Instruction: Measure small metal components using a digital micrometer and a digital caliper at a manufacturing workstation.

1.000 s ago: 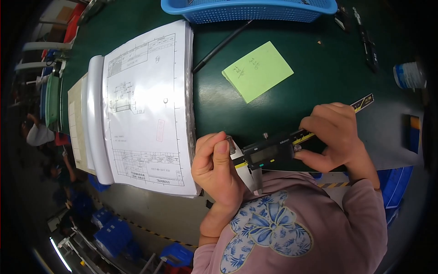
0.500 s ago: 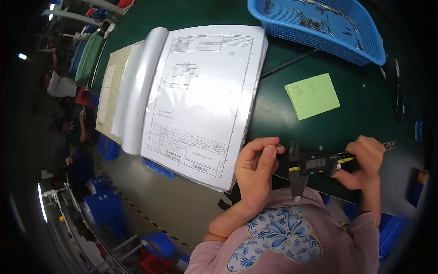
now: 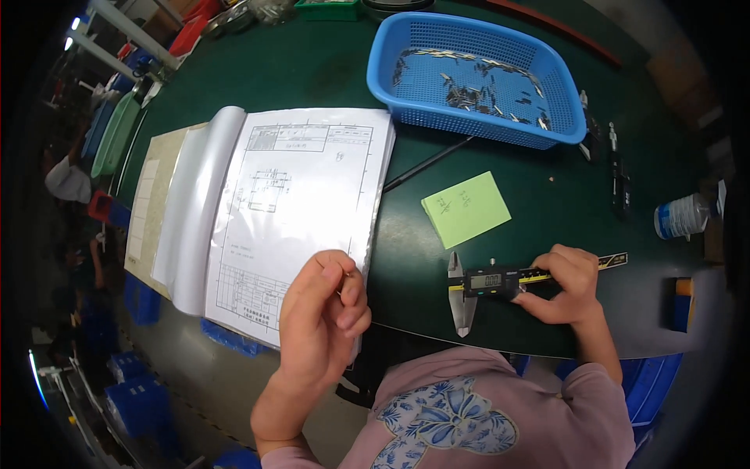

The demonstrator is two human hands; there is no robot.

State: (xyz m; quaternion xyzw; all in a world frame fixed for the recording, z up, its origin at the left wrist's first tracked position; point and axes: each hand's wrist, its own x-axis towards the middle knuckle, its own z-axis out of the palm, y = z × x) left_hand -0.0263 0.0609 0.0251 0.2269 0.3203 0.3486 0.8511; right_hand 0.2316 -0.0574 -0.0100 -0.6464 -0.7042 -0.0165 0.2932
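A digital caliper point(image 3: 500, 283) with a black body and yellow-edged scale lies in my right hand point(image 3: 569, 283), whose fingers wrap round its beam. Its metal jaws point(image 3: 461, 301) point left, close together, with no part visible between them. Over the lower right corner of the open binder point(image 3: 305, 187) is my left hand point(image 3: 324, 320), thumb and index finger pinched and the other fingers curled. What the pinch holds, if anything, is too small and hidden to make out. Between binder and caliper, a green sticky-note pad point(image 3: 469, 209) with handwriting lies on the table.
A blue plastic basket point(image 3: 469, 123) of small metal pins stands at the back. A black rod point(image 3: 428, 164) lies between basket and binder. Toward the right are a black pen-like tool point(image 3: 619, 176), a clear bottle point(image 3: 681, 216) and a blue-and-orange box point(image 3: 683, 305).
My left hand has moved left, away from the caliper jaws, to over the binder. The view has shifted, bringing more of the basket and the table's far side into sight. My right hand keeps the caliper.
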